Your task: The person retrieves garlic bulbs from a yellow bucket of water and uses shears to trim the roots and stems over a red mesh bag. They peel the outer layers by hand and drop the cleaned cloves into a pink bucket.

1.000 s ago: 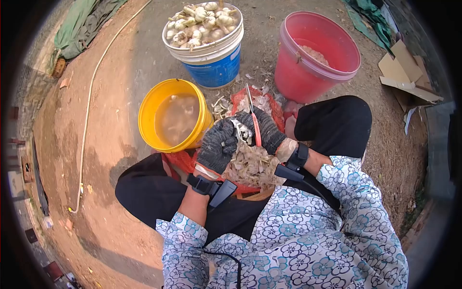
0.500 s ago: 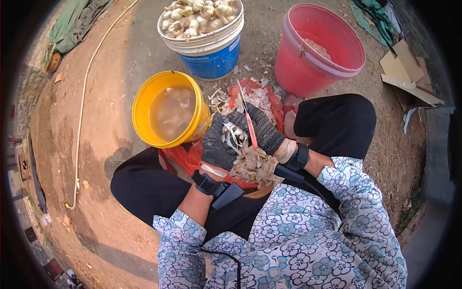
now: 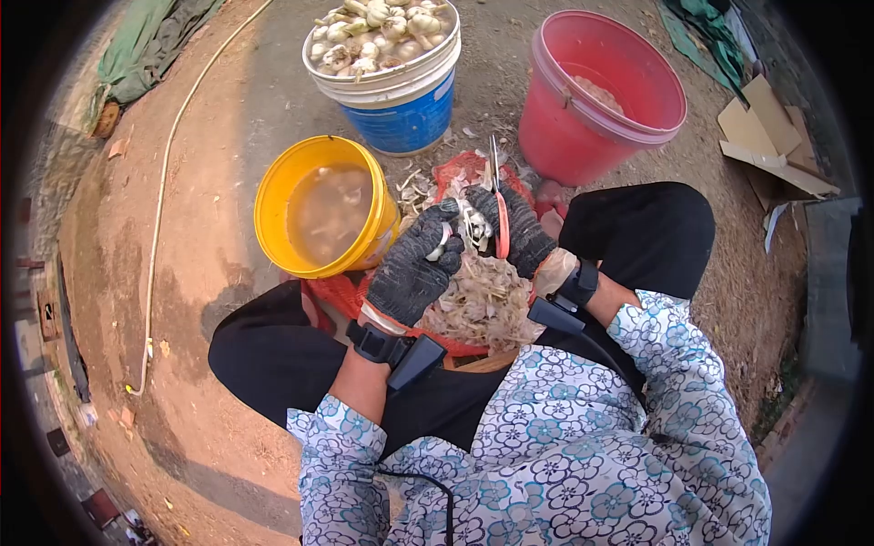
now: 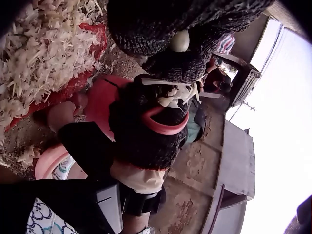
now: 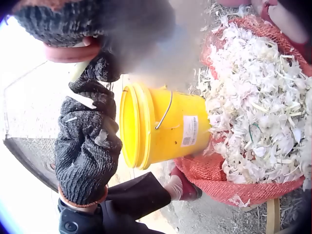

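Observation:
Both hands wear dark knitted gloves and meet over a heap of garlic skins (image 3: pixel 482 305). My left hand (image 3: pixel 410 273) pinches a pale garlic clove (image 4: pixel 180 41) between its fingers. Facing it, my right hand (image 3: pixel 523 232) holds scissors (image 3: pixel 503 232) by a red looped handle, blades pointing away from the body. The same hand grips a partly broken garlic bulb (image 3: pixel 473 223) with loose, papery skin, close to the left fingertips. In the right wrist view the left glove (image 5: pixel 87 141) has bits of skin stuck to it.
A yellow bucket (image 3: pixel 264 218) with cloudy water stands left of the hands. Beyond are a blue-and-white bucket (image 3: pixel 401 123) full of garlic bulbs and a pink bucket (image 3: pixel 569 146) with pale contents. Red mesh sacking (image 5: pixel 214 187) lies under the skins. A cardboard box (image 3: pixel 769 136) sits far right.
My left hand has drawn slightly back from the bulb, and a clove now shows in its fingers. The right hand has shifted right and turned the scissors more upright.

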`<state>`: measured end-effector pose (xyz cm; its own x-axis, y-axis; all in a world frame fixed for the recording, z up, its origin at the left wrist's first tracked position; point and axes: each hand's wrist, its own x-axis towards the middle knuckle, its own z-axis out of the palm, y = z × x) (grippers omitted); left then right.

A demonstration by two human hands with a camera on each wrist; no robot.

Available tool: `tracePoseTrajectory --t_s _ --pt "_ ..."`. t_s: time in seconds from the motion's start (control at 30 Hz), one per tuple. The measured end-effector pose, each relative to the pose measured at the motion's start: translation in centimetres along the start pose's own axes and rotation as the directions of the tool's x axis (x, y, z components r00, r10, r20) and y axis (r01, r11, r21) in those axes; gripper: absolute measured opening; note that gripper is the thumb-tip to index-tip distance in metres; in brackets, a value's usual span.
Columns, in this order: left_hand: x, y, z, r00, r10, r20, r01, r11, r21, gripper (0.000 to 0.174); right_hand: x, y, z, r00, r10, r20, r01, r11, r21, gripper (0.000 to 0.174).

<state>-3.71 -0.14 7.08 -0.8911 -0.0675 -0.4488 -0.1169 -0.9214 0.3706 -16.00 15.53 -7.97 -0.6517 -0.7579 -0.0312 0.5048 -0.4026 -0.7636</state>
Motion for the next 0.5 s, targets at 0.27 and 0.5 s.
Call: tracePoseTrajectory --t_s 0.27,0.5 --pt "-0.2 -0.3 -3.1 0.975 -0.146 0.170 0.144 0.989 0.020 0.020 0.1 -2.6 5.2 0.980 0.014 0.201 -0.091 0.920 0.380 0.030" --pt "-1.3 0.1 -0.2 0.986 -0.105 0.128 0.112 0.993 -0.047 0.036 1.1 -2.9 4.0 0.996 0.090 -0.026 -0.079 0.960 0.269 0.026"
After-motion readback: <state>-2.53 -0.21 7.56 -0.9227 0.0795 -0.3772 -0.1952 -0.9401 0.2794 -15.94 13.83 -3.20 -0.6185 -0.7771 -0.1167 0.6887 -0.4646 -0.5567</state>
